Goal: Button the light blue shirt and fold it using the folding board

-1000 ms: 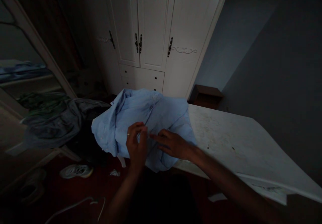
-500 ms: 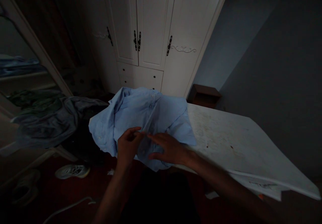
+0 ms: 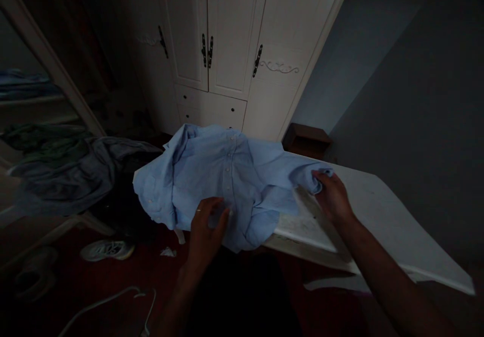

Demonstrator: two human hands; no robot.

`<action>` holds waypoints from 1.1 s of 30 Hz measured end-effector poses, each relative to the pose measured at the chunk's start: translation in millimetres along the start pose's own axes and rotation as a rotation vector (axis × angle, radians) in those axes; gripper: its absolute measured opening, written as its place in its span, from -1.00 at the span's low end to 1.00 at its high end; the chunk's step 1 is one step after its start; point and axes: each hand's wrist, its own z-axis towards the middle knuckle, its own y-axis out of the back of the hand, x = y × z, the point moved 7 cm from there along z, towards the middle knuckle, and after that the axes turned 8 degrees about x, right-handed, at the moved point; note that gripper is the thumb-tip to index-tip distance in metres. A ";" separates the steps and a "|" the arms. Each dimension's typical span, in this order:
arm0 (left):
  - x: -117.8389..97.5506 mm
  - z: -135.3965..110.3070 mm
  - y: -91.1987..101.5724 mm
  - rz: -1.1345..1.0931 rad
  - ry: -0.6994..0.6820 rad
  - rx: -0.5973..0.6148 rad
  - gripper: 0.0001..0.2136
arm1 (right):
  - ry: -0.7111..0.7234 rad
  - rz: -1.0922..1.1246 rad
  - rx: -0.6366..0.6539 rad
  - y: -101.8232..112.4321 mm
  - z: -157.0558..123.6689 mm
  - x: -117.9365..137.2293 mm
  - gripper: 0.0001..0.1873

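Observation:
A light blue button-up shirt (image 3: pixel 204 170) lies spread on the white tabletop, its row of buttons running down the front toward me. My right hand (image 3: pixel 335 198) is closed on the end of one sleeve, the cuff bunched at the fingertips, with the sleeve stretched out to the right over the table. Over the lower front of the shirt, beside the button strip, is my left hand (image 3: pixel 207 228). Its fingers are curved, thumb and forefinger apart, and a ring shows on one finger. Whether it touches the cloth is hard to see.
The white table (image 3: pixel 393 226) extends to the right. A white wardrobe (image 3: pixel 227 29) stands behind, near a small brown box-shaped stand (image 3: pixel 308 140). Dark clothes (image 3: pixel 75 175) are heaped at left. A shoe (image 3: pixel 108 250) and a white hanger (image 3: pixel 102 304) lie on the red floor.
My right hand has moved right from the shirt's lower front and drawn a sleeve out over the table. The shirt's front now lies flatter. My left hand has shifted slightly right.

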 end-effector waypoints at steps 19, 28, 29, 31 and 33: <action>55.7 -39.4 -51.7 -0.612 0.656 0.183 -0.64 | 0.549 -0.860 0.620 -99.3 -106.6 6.7 -0.59; -4.6 -20.3 -32.4 -0.662 0.409 0.202 -0.69 | 0.402 -0.741 0.599 -149.0 -130.0 -11.6 -0.10; -7.1 -20.0 -31.7 -0.639 0.408 0.205 -0.68 | 0.371 -0.700 0.554 -147.5 -124.1 -11.3 -0.24; -6.2 -19.9 -27.6 -0.556 0.403 0.178 -0.70 | 0.285 -0.589 0.502 -142.1 -109.6 -10.8 -0.52; -1.3 -19.3 -19.7 -0.423 0.364 0.106 -0.74 | 0.154 -0.436 0.510 -136.3 -94.4 -13.3 -0.66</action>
